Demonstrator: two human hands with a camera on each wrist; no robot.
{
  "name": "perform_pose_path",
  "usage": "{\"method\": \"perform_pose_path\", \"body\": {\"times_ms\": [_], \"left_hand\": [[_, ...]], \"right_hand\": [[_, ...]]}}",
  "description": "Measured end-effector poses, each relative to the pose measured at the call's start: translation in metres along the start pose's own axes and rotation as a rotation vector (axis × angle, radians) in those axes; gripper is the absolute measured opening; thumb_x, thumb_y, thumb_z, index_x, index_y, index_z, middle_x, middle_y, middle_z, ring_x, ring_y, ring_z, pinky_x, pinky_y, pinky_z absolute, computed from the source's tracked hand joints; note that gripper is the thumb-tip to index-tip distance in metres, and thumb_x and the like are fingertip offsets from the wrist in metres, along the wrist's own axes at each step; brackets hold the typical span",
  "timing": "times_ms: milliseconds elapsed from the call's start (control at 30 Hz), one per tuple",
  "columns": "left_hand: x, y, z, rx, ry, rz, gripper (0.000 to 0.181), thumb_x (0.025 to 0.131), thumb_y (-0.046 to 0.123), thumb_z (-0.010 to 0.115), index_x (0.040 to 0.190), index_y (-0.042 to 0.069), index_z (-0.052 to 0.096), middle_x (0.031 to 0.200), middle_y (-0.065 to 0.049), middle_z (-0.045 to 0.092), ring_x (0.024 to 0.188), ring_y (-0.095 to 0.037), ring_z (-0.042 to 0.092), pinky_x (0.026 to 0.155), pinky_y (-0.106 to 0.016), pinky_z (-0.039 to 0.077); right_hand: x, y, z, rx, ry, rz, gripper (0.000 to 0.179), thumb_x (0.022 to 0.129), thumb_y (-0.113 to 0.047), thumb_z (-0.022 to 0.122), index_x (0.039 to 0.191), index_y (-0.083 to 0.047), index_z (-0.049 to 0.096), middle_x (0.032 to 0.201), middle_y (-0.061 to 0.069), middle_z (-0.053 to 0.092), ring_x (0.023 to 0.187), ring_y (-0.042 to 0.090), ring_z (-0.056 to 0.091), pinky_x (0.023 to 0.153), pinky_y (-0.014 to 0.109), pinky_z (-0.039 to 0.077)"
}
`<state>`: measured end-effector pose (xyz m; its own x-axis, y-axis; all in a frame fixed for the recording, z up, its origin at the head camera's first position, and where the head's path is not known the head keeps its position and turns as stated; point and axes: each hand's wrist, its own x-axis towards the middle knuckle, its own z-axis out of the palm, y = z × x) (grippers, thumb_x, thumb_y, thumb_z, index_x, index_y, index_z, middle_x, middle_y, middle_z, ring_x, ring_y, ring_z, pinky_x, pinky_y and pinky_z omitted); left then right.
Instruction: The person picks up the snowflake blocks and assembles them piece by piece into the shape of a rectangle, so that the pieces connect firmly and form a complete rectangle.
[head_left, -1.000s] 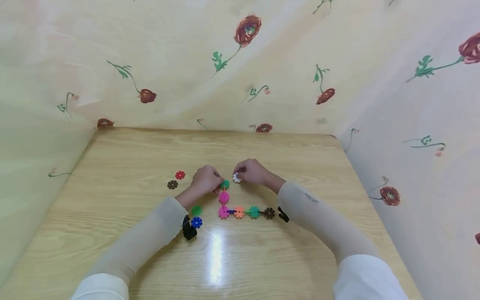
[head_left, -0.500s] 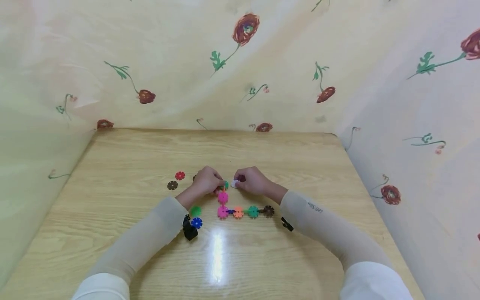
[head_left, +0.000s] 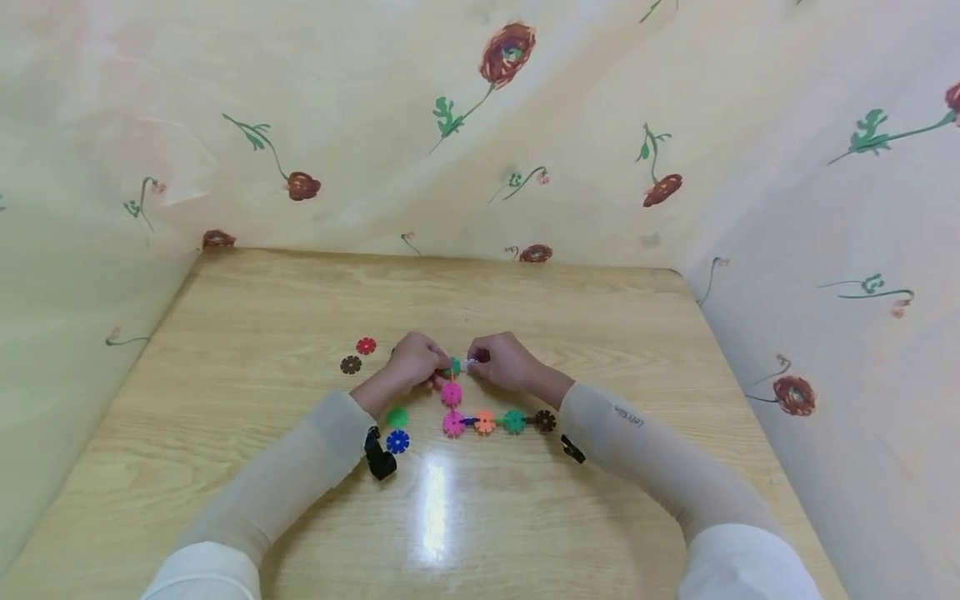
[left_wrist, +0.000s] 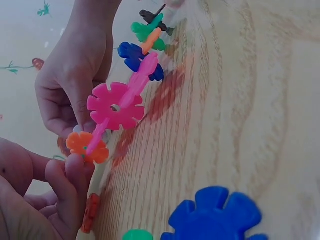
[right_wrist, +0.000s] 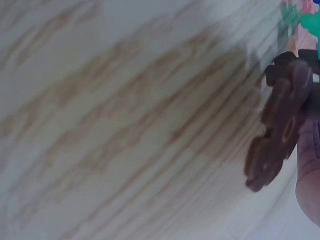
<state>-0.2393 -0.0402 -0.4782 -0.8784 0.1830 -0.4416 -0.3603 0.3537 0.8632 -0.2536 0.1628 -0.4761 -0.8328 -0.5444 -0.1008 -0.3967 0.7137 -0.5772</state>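
Note:
An L-shaped chain of interlocking plastic flower discs lies between both hands, with a pink disc (head_left: 453, 423) at its corner and a brown disc (head_left: 545, 421) ending the right arm. My left hand (head_left: 415, 362) pinches the green disc (head_left: 454, 366) at the far end. A small white disc (head_left: 470, 365) is pinched by my right hand (head_left: 504, 361), close against that green disc; whether they interlock cannot be seen. In the left wrist view, an orange disc (left_wrist: 87, 146) sits by the left fingertips, below a pink disc (left_wrist: 115, 106). The right wrist view shows the brown end disc large.
Left of the chain lie a loose red disc (head_left: 366, 345), a brown disc (head_left: 350, 364), a bright green disc (head_left: 397, 417) and a blue disc (head_left: 398, 442) near the left wrist. Flower-patterned cloth (head_left: 360, 150) borders the wooden table (head_left: 480, 517) behind and at the sides.
My right hand has come slightly nearer, bringing the white disc against the green one and turning it from face-on to more edge-on. The left hand keeps its hold in about the same place.

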Motion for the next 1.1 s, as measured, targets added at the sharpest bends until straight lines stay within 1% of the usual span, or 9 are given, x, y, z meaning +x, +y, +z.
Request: {"method": "perform_pose_path", "body": {"times_ms": [100,200,433,600,667,867,933,1000,1100], "left_hand": [[0.001,-0.002,-0.002,-0.072,-0.016,0.002,0.009,0.095,0.004,0.068,0.094,-0.003,0.073,0.08,-0.015,0.072,0.05,-0.013,0.058,0.043,-0.02,0.045],[0.0,-0.002,-0.002,-0.106,-0.029,0.0,0.009,0.095,0.004,0.068,0.095,-0.003,0.072,0.079,-0.015,0.072,0.051,-0.013,0.058,0.044,-0.021,0.046],[-0.001,-0.001,0.0,-0.149,-0.026,-0.002,0.007,0.094,0.0,0.067,0.097,-0.005,0.071,0.081,-0.017,0.073,0.053,-0.014,0.061,0.046,-0.022,0.05],[-0.001,0.002,0.001,-0.195,0.006,-0.037,0.009,0.094,-0.001,0.067,0.101,-0.006,0.071,0.087,-0.018,0.072,0.059,-0.014,0.066,0.056,-0.023,0.057],[-0.002,0.001,0.002,-0.206,0.014,-0.048,0.01,0.094,-0.001,0.068,0.102,-0.006,0.071,0.089,-0.019,0.072,0.061,-0.015,0.067,0.06,-0.024,0.058],[-0.007,-0.004,0.006,-0.219,0.017,-0.029,0.012,0.095,-0.003,0.066,0.104,-0.009,0.07,0.091,-0.021,0.072,0.062,-0.015,0.068,0.062,-0.025,0.059],[-0.006,-0.004,0.005,-0.212,0.011,-0.035,0.012,0.095,-0.002,0.066,0.104,-0.008,0.071,0.092,-0.02,0.072,0.064,-0.016,0.068,0.063,-0.025,0.059],[-0.003,-0.002,0.003,-0.197,-0.004,-0.037,0.012,0.095,0.0,0.066,0.104,-0.007,0.071,0.093,-0.019,0.072,0.066,-0.017,0.069,0.064,-0.025,0.059],[0.003,0.004,-0.001,-0.157,-0.047,-0.02,0.013,0.096,0.002,0.066,0.105,-0.005,0.072,0.093,-0.017,0.072,0.067,-0.017,0.069,0.066,-0.025,0.059]], "right_hand": [[0.001,0.0,0.001,-0.005,0.024,-0.015,0.009,0.095,-0.016,0.073,0.086,-0.014,0.07,0.08,-0.006,0.067,0.073,0.011,0.058,0.067,0.026,0.051],[0.0,-0.001,0.0,-0.008,0.039,-0.024,0.012,0.095,-0.017,0.073,0.084,-0.015,0.069,0.078,-0.007,0.067,0.071,0.01,0.058,0.065,0.025,0.05],[-0.001,-0.004,-0.001,0.004,0.054,-0.083,0.013,0.094,-0.015,0.074,0.081,-0.014,0.071,0.077,-0.007,0.068,0.068,0.008,0.059,0.064,0.024,0.051],[0.0,-0.006,-0.004,0.004,0.071,-0.112,0.012,0.093,-0.011,0.074,0.081,-0.012,0.074,0.079,-0.005,0.072,0.071,0.006,0.063,0.067,0.023,0.054],[0.0,-0.007,-0.003,0.001,0.075,-0.125,0.012,0.092,-0.01,0.075,0.081,-0.011,0.075,0.08,-0.003,0.073,0.07,0.006,0.064,0.066,0.023,0.055],[-0.001,-0.009,-0.001,-0.036,0.067,-0.198,0.013,0.092,-0.009,0.076,0.079,-0.01,0.076,0.077,-0.003,0.073,0.065,0.004,0.061,0.062,0.021,0.053],[-0.001,-0.01,-0.002,-0.047,0.045,-0.19,0.013,0.093,-0.009,0.074,0.08,-0.009,0.075,0.077,-0.002,0.073,0.066,0.007,0.061,0.063,0.024,0.053],[0.0,-0.014,-0.006,-0.085,0.012,-0.158,0.009,0.093,-0.008,0.073,0.085,-0.009,0.075,0.082,0.0,0.073,0.072,0.01,0.064,0.068,0.026,0.055],[0.0,-0.027,-0.02,-0.233,-0.03,-0.106,0.002,0.093,-0.01,0.072,0.094,-0.008,0.073,0.091,0.003,0.073,0.081,0.016,0.065,0.074,0.032,0.057]]}}
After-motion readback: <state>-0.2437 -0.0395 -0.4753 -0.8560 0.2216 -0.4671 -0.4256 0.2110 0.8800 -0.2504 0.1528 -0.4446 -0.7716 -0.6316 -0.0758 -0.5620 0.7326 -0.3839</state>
